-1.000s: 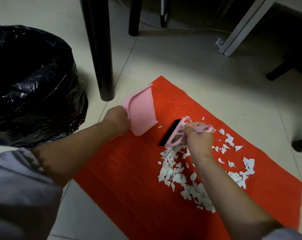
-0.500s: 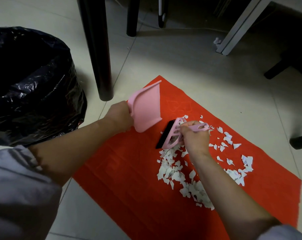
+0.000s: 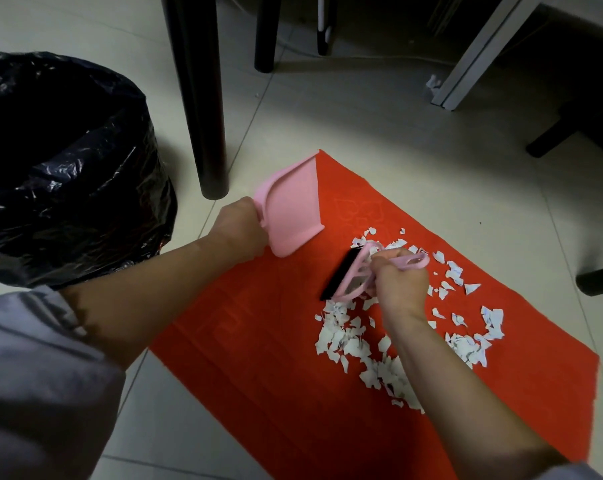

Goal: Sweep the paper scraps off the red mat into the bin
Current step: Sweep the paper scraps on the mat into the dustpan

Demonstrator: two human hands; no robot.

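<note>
Right hand [image 3: 398, 284] grips the brush [image 3: 348, 273] at the scraps [image 3: 348, 344] on the mat [image 3: 258, 358], left hand [image 3: 239, 230] holds the dustpan [image 3: 289, 213] lifted — a hard stroke may scatter scraps past the pan, far from the bin [image 3: 68, 161].

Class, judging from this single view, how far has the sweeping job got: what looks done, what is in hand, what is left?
Done: tools are picked up; the left hand holds the pink dustpan, the right hand holds the brush. In hand: bristles sit at the edge of the paper scraps. Left: the scraps lie on the red mat, the pan looks empty, and nothing visibly reached the bin.
</note>
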